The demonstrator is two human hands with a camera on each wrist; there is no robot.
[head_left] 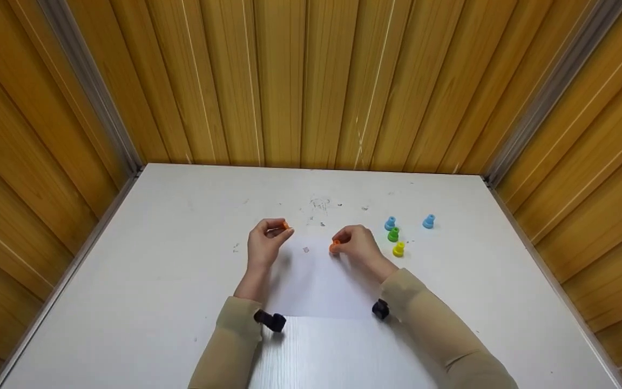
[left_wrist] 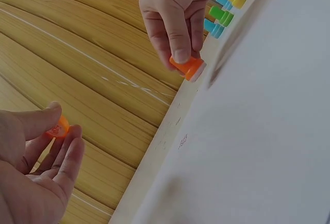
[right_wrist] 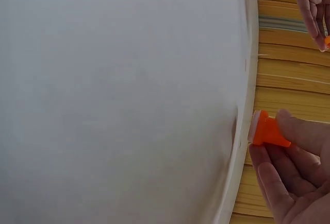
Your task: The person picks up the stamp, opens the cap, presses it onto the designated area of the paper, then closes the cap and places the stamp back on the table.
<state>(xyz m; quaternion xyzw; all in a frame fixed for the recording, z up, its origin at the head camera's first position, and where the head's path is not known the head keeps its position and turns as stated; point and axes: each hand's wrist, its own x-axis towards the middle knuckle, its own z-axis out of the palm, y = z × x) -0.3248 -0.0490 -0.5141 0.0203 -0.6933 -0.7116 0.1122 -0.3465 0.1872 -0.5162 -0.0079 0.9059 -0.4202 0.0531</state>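
White table [head_left: 127,302], far edge beyond paper [head_left: 316,294]; left hand [head_left: 264,246] pinching orange piece [left_wrist: 60,129]; right hand [head_left: 359,246] pinching orange stamp [left_wrist: 193,69]; four stamps [head_left: 393,234] at right.

Bare left hand [head_left: 265,246], bare right hand [head_left: 358,246], then a long beige fabric left sleeve [head_left: 230,346], a creased beige right sleeve [head_left: 443,329], a black block [head_left: 277,323] on a black strap [head_left: 261,316] at the left cuff [head_left: 238,309], a rounded black unit [head_left: 380,309] at the right cuff [head_left: 398,286]!
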